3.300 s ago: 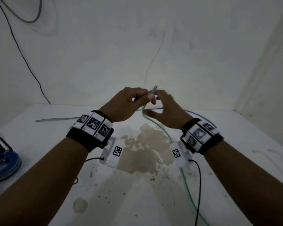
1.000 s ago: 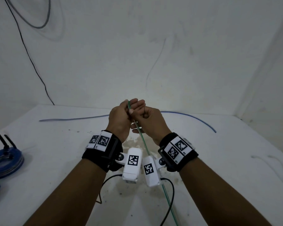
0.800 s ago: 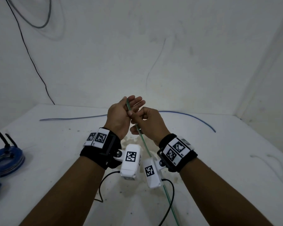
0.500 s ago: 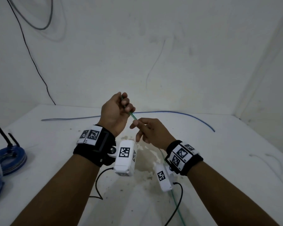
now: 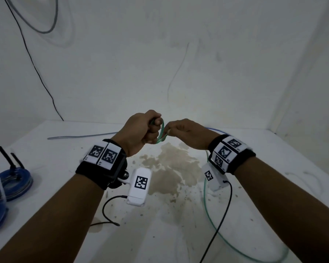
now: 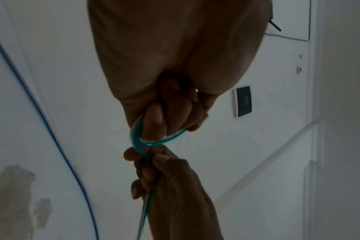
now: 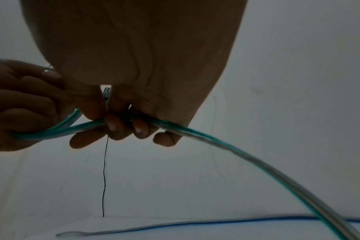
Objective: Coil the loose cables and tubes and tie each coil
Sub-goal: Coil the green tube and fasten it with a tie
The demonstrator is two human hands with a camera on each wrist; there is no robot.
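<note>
At the centre of the frame, the left hand (image 5: 141,130) curls around a small first loop of green tube (image 5: 160,133) while the right hand (image 5: 186,134) pinches it beside; the springy loop could uncoil if either grip slackens.

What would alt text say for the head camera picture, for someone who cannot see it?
Two bare hands meet above a stained white table: the left hand grips a small loop of green tube while the right hand pinches the tube beside it. The rest of the tube trails down to the right. Tied blue coils lie at the left edge and a loose blue tube lies behind.
</note>
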